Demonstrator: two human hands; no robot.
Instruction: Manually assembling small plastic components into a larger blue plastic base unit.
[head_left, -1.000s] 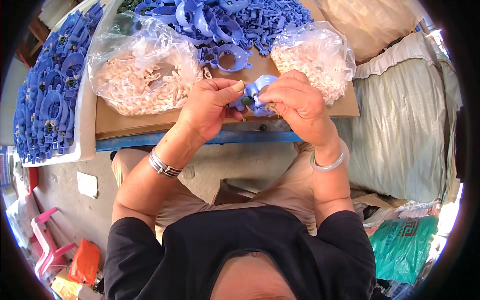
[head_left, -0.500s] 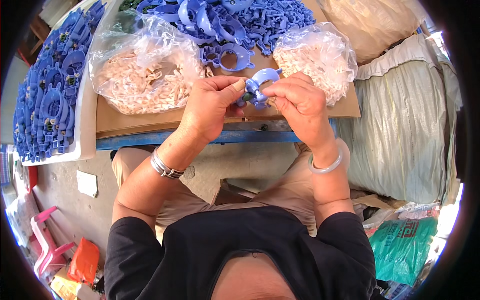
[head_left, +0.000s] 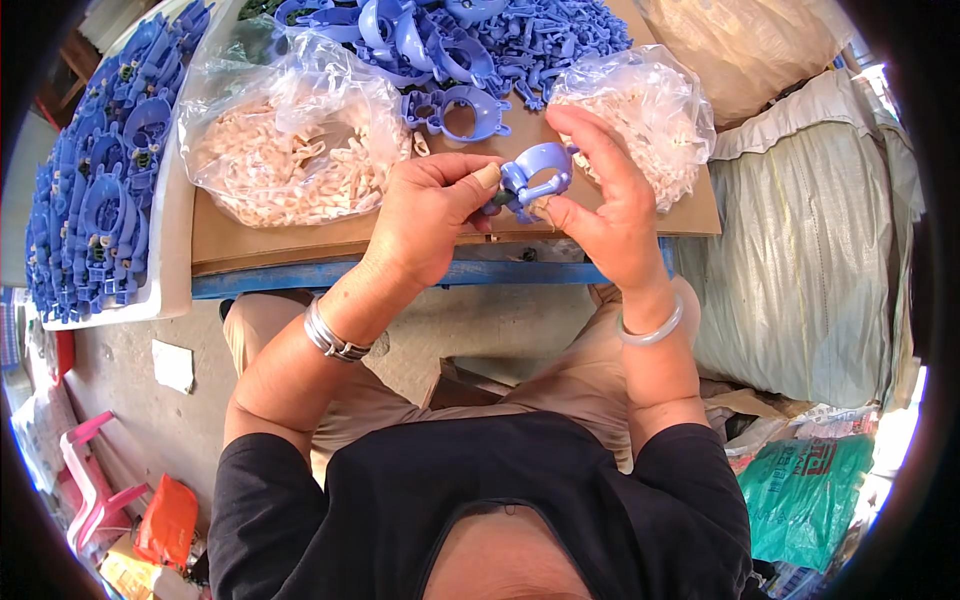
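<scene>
At the far left a white tray [head_left: 170, 290] holds rows of assembled blue clamps [head_left: 100, 200]. Beside it on the cardboard-covered tabletop [head_left: 300, 245] lies a clear bag of pale small parts [head_left: 290, 160]. The left hand [head_left: 425, 215] pinches the blue ring clamp [head_left: 535, 180] from its left side, thumb tip pressed on it, while the right hand [head_left: 605, 215] grips its right and lower edge, so both hands close on the one piece, held just above the tabletop's near edge. The clamp's lower part is hidden behind fingers; its ring opening faces upward toward the camera, long axis running roughly left-right. Further right sits another bag of pale parts [head_left: 650, 110].
</scene>
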